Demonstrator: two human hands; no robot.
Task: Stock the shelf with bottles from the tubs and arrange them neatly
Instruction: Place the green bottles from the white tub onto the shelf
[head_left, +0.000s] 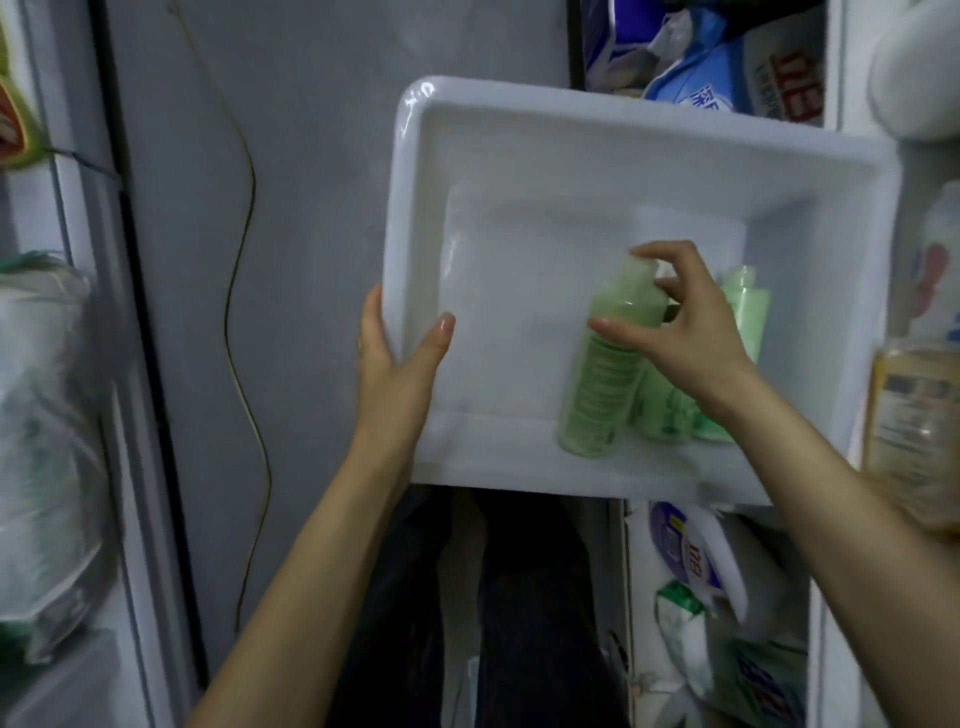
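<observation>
Green bottle — right hand grips its neck — in tub.

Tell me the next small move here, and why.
Probably lift the leftmost green bottle out of the white tub: the right hand curls round its neck, the left hand grips the tub's rim, and other green bottles sit beside it.

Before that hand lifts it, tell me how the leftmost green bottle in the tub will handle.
The green bottle looks rigid plastic, so it should keep shape where the right hand grips near its cap. Round and tall, it could tip or roll in the white tub.
</observation>
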